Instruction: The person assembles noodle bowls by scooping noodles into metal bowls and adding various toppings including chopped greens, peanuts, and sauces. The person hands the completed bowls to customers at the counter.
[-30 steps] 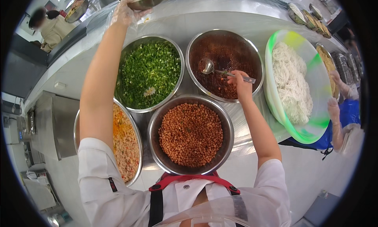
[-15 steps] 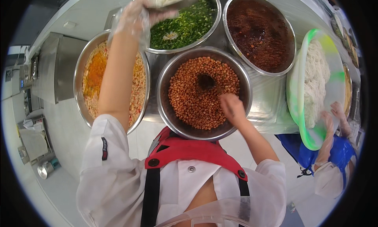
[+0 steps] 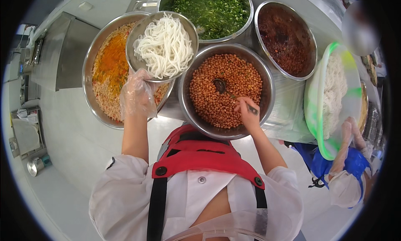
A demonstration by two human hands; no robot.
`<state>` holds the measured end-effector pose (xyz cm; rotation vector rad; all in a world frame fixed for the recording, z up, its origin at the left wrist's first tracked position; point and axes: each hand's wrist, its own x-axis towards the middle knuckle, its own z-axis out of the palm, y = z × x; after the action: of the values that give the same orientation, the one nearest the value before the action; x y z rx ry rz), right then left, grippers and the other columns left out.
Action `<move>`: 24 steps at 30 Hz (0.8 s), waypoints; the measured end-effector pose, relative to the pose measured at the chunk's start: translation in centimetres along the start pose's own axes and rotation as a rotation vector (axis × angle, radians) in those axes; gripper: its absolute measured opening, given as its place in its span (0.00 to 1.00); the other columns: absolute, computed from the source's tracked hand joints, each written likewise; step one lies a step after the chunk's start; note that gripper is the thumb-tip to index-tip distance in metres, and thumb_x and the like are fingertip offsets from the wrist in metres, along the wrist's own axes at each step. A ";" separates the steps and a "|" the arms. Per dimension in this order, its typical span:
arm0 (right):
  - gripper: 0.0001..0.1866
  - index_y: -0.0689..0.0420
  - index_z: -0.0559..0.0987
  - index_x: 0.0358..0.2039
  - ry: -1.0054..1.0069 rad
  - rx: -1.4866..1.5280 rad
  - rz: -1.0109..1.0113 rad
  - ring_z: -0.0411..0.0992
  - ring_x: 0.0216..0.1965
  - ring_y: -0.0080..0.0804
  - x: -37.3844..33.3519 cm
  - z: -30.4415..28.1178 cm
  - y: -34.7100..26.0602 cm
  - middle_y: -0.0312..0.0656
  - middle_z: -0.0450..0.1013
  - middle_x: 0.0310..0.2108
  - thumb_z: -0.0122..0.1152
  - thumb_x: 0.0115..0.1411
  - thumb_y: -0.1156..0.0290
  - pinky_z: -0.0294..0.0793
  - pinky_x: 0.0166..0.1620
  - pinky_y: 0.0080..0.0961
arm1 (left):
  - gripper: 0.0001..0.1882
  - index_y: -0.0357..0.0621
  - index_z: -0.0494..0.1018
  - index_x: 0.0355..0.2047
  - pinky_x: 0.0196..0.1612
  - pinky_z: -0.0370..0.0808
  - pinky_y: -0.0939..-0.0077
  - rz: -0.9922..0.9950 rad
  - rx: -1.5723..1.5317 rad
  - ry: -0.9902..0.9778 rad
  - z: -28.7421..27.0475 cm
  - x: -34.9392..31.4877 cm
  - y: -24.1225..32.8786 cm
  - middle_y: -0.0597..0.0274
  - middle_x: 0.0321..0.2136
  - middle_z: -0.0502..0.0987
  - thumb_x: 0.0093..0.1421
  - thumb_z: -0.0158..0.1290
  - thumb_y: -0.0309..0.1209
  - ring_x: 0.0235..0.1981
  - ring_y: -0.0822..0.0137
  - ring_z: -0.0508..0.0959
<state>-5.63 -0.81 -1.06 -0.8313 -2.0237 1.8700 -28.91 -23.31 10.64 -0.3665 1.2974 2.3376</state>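
Note:
My left hand (image 3: 138, 90), in a clear plastic glove, grips the near rim of a small metal bowl (image 3: 193, 32). White noodles (image 3: 165, 46) lie in it, and it hovers over part of the left basin. Bare, my right hand (image 3: 249, 111) is closed round the handle of a spoon (image 3: 219, 86) whose dark bowl rests among brown beans or nuts (image 3: 221, 111). These fill a deep metal basin (image 3: 185, 95) right before me. Orange powder (image 3: 109, 59) covers part of the pale chopped mix (image 3: 105, 97) in the left metal basin (image 3: 87, 80).
Behind stand a metal basin of chopped greens (image 3: 209, 9) and one of dark red sauce (image 3: 284, 38). A green-and-white tub (image 3: 353, 90) of white noodles is at the right. Beside it are a co-worker's gloved hands (image 3: 351, 134) and blue apron (image 3: 311, 159).
My left hand has drawn the noodle bowl back from over the greens toward me, beside the bean basin. My right hand stays on the spoon in the beans.

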 end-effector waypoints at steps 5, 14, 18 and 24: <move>0.12 0.66 0.72 0.37 0.079 0.197 0.170 0.72 0.22 0.26 1.3 -2.2 -3.9 0.46 0.74 0.27 0.46 0.63 0.69 0.71 0.28 0.19 | 0.38 0.39 0.52 0.58 0.50 0.70 0.46 -0.005 -0.074 0.012 -1.0 -2.6 0.2 0.46 0.52 0.62 0.41 0.40 0.15 0.51 0.47 0.68; 0.08 0.64 0.74 0.36 0.052 0.129 -0.264 0.72 0.25 0.28 0.0 -1.7 -20.1 0.48 0.75 0.30 0.49 0.61 0.74 0.69 0.31 0.21 | 0.45 0.51 0.46 0.61 0.43 0.76 0.45 -0.058 -0.154 -0.189 -0.6 -2.9 -1.3 0.45 0.54 0.61 0.38 0.40 0.15 0.50 0.45 0.69; 0.11 0.63 0.77 0.36 -0.119 -0.627 -1.069 0.71 0.27 0.37 0.3 1.5 -18.8 0.51 0.73 0.34 0.57 0.50 0.77 0.68 0.33 0.25 | 0.42 0.46 0.47 0.60 0.41 0.76 0.44 -0.110 -0.168 -0.186 0.5 -2.8 -2.5 0.45 0.53 0.62 0.40 0.41 0.15 0.49 0.44 0.70; 0.15 0.62 0.77 0.38 -0.202 -0.789 -1.461 0.69 0.27 0.34 3.1 2.5 -19.6 0.55 0.71 0.41 0.59 0.47 0.77 0.66 0.32 0.26 | 0.41 0.44 0.48 0.60 0.44 0.74 0.43 -0.088 -0.174 -0.207 0.4 -2.0 -2.5 0.46 0.54 0.61 0.41 0.40 0.16 0.50 0.45 0.70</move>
<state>-14.00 -1.22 17.14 0.7065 -2.3135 0.3335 -25.92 -22.32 9.94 -0.2225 0.9667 2.3486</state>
